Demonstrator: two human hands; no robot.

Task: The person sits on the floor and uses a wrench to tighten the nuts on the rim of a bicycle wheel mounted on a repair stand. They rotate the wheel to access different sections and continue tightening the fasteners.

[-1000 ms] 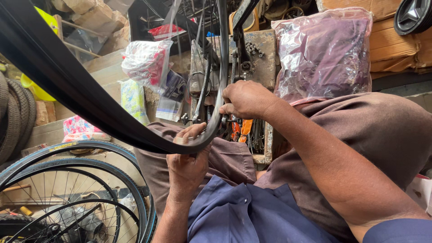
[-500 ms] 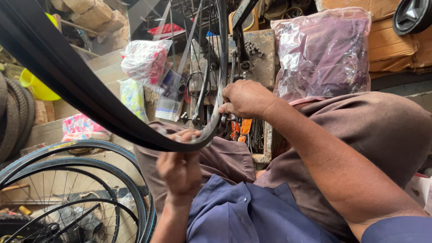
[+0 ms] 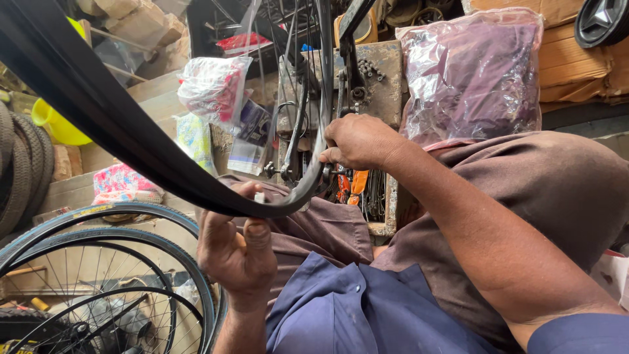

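Observation:
A black bicycle tyre [image 3: 111, 118] on a spoked wheel curves from the upper left down across my lap. My left hand [image 3: 237, 246] is closed around the tyre's lowest part, thumb over its edge. My right hand [image 3: 357, 141] grips the tyre and rim further right, near the spokes [image 3: 308, 78] and a bolt end [image 3: 270, 170]. I sit in brown trousers [image 3: 544, 190] and a blue shirt [image 3: 367, 308].
Two spoked bicycle wheels [image 3: 98, 275] lean at lower left. Plastic bags [image 3: 213, 88] hang ahead, with a large purple-filled bag [image 3: 472, 75] at right. A yellow tub [image 3: 59, 124] and stacked tyres [image 3: 19, 170] sit at left. Cardboard boxes [image 3: 576, 62] are at upper right.
My left hand has slid down and back along the tyre toward me. The right hand has stayed in place on the rim.

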